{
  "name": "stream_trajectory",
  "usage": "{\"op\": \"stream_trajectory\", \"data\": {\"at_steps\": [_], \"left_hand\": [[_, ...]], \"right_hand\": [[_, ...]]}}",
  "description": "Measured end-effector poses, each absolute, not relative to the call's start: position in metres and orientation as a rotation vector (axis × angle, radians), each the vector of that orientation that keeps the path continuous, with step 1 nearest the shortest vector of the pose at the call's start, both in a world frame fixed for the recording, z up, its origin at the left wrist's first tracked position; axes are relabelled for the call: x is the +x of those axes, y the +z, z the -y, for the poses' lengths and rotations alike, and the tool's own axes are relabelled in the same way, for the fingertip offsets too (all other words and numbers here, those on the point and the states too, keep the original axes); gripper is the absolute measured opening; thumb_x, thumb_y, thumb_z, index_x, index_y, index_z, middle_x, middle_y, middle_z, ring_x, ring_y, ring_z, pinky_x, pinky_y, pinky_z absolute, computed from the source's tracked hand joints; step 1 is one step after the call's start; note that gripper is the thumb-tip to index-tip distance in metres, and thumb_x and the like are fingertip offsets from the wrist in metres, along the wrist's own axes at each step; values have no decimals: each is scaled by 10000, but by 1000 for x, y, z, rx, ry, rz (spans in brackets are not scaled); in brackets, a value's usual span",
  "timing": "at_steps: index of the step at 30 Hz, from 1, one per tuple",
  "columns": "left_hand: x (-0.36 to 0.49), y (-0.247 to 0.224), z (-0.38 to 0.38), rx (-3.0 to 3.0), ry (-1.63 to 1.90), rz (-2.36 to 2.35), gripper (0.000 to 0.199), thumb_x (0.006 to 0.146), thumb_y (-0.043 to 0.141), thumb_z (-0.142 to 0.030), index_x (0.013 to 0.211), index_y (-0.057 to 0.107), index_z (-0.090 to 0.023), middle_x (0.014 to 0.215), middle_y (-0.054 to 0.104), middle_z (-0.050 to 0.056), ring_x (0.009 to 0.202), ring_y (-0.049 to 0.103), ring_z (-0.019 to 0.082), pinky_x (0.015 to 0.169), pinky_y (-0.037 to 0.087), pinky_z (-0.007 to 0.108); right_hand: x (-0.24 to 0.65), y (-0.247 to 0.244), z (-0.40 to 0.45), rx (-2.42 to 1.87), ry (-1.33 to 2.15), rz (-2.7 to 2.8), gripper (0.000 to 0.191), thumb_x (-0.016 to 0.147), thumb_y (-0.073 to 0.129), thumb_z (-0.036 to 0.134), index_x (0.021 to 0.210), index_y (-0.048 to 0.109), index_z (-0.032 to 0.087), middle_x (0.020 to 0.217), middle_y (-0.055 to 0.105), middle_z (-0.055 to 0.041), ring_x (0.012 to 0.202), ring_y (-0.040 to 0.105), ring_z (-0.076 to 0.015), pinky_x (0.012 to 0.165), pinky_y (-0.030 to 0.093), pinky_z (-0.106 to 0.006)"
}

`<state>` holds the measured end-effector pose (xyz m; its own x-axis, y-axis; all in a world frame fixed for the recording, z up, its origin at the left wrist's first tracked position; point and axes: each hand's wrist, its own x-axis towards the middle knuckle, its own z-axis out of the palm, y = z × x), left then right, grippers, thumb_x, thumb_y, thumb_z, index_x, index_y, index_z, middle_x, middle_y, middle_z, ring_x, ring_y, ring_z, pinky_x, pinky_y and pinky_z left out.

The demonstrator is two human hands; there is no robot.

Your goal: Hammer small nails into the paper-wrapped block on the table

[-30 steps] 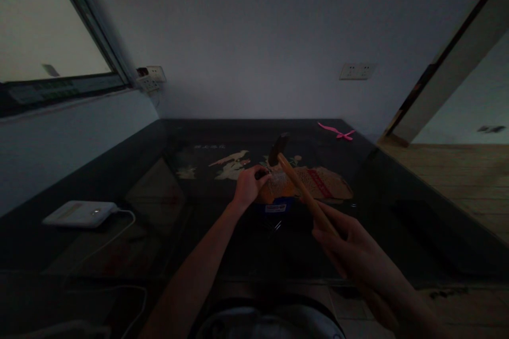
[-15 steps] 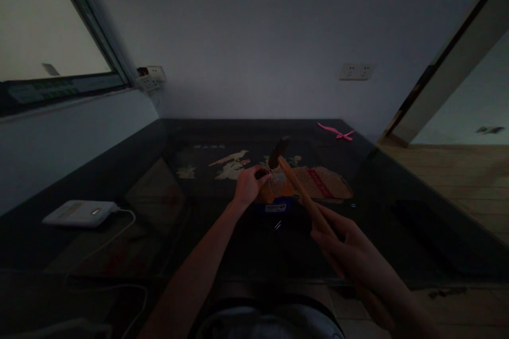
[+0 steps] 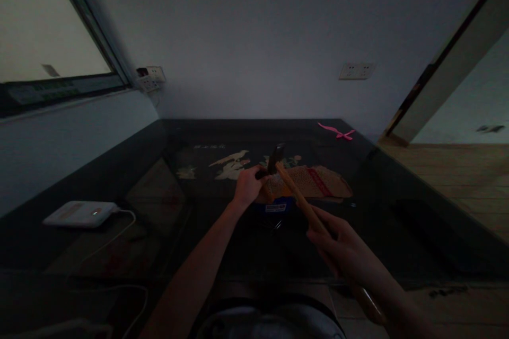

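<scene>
In dim light, a person in pale clothing (image 3: 270, 326) works at a glossy dark table (image 3: 222, 259), right hand (image 3: 345, 246) wrapped firmly around the wooden handle of a hammer (image 3: 296, 192). The tool slants forward and to the left, its dark head (image 3: 275, 158) just beside the fingers of the left hand (image 3: 248, 186). That hand's thumb and fingers curl toward each other at the left end of an orange piece (image 3: 274, 188); whether they pinch anything cannot be made out.

A blue item (image 3: 276, 205) with a pale label shows at the near side of the orange piece, below the hammer. Just right of the handle, a flat brown patterned piece (image 3: 338, 183) crossed by a red band (image 3: 319, 181) lies on the table. Well to the left rests a white device (image 3: 79, 213) trailing a white cable (image 3: 107, 243); at right, a dark flat object (image 3: 433, 233) barely shows.

Beyond the hands, a bird design (image 3: 230, 161) decorates the tabletop. A pink ribbon (image 3: 336, 131) lies near the far right corner, before a gray wall (image 3: 246, 53) fitted with sockets (image 3: 357, 71).
</scene>
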<state>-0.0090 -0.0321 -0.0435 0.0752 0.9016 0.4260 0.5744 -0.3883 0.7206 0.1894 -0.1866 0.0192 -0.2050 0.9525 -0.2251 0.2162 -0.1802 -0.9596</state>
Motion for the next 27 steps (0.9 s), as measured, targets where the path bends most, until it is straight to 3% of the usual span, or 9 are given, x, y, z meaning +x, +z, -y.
{"op": "stream_trajectory", "data": {"at_steps": [13, 18, 23, 27], "left_hand": [[-8, -42, 33, 1987, 1228, -1463, 83, 749, 668, -205, 826, 682, -179, 835, 712, 43, 787, 658, 181, 731, 499, 286], [-9, -44, 32, 1970, 1272, -1386, 92, 752, 668, -232, 804, 675, -157, 800, 705, 47, 737, 654, 170, 712, 498, 283], [-9, -43, 33, 1976, 1232, -1439, 91, 747, 672, -215, 821, 679, -162, 815, 709, 52, 757, 656, 182, 709, 496, 292], [-8, -45, 31, 1976, 1257, -1387, 80, 751, 672, -219, 803, 676, -159, 805, 709, 46, 745, 657, 172, 703, 496, 279]], "right_hand": [[190, 19, 187, -1405, 1415, 1430, 602, 773, 587, 327, 1338, 446, 175, 616, 434, 68, 386, 335, -38, 320, 277, -161], [189, 19, 188, -1375, 1340, 1414, 597, 760, 609, 323, 1319, 463, 173, 668, 466, 51, 451, 396, -50, 364, 326, -160], [186, 16, 186, -1399, 1413, 1415, 619, 770, 580, 325, 1344, 421, 153, 591, 409, 80, 377, 334, -43, 327, 291, -165], [186, 20, 188, -1430, 1358, 1395, 609, 760, 583, 336, 1331, 441, 176, 650, 458, 57, 394, 356, -46, 332, 307, -171]]}}
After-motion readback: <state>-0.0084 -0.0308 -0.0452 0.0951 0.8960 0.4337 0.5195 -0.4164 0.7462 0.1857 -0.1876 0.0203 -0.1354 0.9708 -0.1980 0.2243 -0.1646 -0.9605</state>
